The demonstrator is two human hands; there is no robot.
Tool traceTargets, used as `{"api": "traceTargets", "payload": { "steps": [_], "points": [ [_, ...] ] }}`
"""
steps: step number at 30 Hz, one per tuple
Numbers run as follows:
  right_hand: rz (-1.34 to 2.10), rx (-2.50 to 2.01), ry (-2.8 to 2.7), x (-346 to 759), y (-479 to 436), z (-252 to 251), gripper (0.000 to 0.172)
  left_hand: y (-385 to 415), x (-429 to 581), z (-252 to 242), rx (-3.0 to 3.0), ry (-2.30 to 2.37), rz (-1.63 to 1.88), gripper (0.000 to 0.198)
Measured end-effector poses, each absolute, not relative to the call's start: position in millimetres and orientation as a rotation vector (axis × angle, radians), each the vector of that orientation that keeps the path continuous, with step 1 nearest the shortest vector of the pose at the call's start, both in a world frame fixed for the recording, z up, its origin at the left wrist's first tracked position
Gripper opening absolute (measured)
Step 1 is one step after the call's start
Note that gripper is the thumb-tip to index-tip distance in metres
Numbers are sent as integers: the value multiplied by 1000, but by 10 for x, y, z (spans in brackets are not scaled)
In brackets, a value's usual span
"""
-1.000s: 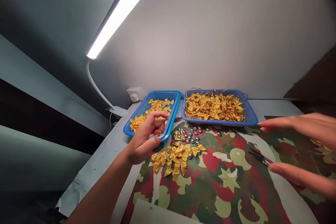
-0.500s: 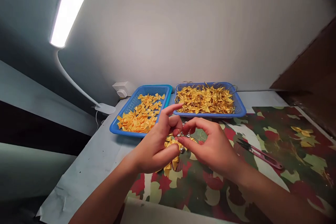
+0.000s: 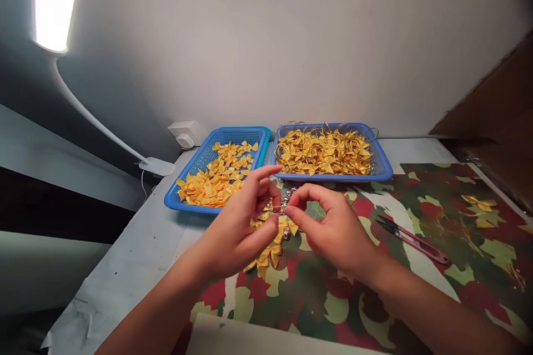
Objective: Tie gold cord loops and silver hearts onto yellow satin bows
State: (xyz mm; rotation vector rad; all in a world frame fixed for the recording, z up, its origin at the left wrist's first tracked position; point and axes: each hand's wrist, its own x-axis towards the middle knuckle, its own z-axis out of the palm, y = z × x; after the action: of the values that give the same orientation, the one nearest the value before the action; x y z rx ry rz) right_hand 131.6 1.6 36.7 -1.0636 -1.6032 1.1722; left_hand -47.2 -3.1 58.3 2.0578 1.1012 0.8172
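My left hand (image 3: pixel 237 227) and my right hand (image 3: pixel 333 227) meet above the patterned mat (image 3: pixel 375 283), both pinched. Between the right fingertips shows a small silver bell (image 3: pixel 283 206); a thin gold thread runs from it to my left fingers. Under the hands lies a loose heap of yellow ribbon bows (image 3: pixel 268 252) with one more silver bell (image 3: pixel 286 236) among them. Most of the heap is hidden by my hands.
Two blue trays stand at the back: the left tray (image 3: pixel 179 205) holds plain yellow bows, the right tray (image 3: pixel 385 169) bows with gold loops. Red-handled snips (image 3: pixel 412 241) lie right of my hands. A lamp (image 3: pixel 54 0) and a wall socket (image 3: pixel 183 133) are at the left.
My right hand came in from the far right to meet the left over the bow heap. The left left the tray. Both now pinch a bell and thread. The view shifted left.
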Motion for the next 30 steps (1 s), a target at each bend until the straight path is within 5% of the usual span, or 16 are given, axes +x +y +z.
{"api": "traceTargets", "payload": {
  "steps": [4,10,30],
  "points": [
    [1259,-1061,-1545,1381,52,400,9,12,-565,682,2116,1303,790,23],
    [1315,-1037,-1503,1429,103,385,13,35,-643,754,2186,1342,791,10],
    [1456,-1128,-1707,1481,125,393,10,69,-714,799,2013,1471,899,20]
  ]
}}
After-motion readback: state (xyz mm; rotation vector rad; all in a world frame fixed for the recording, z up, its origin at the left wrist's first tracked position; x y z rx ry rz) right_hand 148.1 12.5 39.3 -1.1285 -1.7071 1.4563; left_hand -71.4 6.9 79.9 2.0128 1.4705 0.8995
